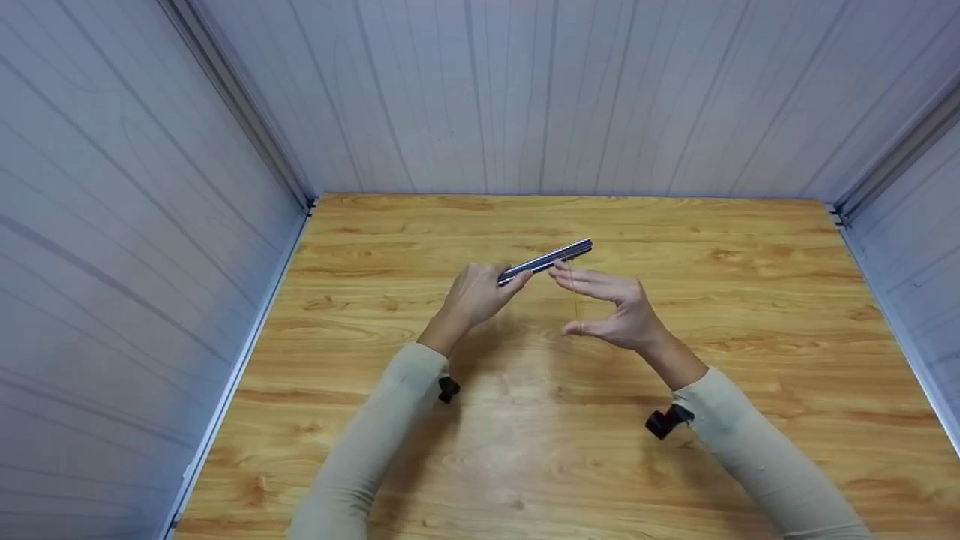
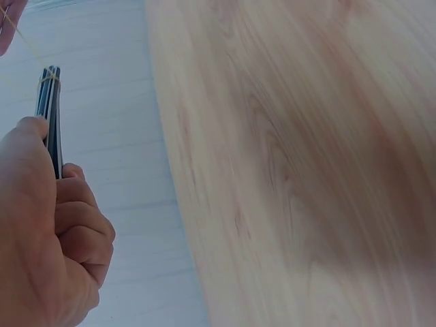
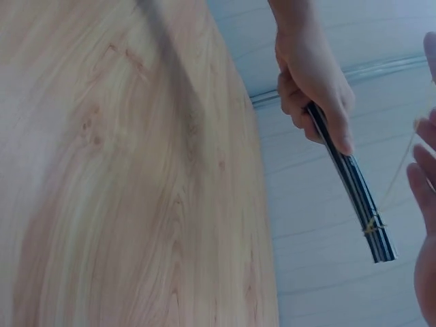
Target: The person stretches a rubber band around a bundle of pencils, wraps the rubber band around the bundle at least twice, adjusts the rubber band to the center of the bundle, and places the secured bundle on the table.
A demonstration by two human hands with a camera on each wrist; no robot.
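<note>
My left hand (image 1: 476, 292) grips one end of a bundle of slim black-and-silver sticks (image 1: 551, 257), its thumb lying along them. The bundle is held above the table, its free end pointing up and to the right in the head view. Near that free end a thin yellowish rubber band (image 3: 371, 225) loops around the sticks. From there the band stretches to my right hand (image 1: 611, 300), where it passes over the fingers. That hand's fingers reach out fairly straight, with the thumb spread well away below them. Only part of the right hand shows in the right wrist view.
Beneath both hands lies a wood-grain table (image 1: 517, 450). Pale panelled walls stand at the back (image 1: 510, 97), left (image 1: 112, 262) and right (image 1: 915, 247). A small black camera mount is on each wrist, seen at the left sleeve (image 1: 405, 375) and right sleeve (image 1: 720, 405).
</note>
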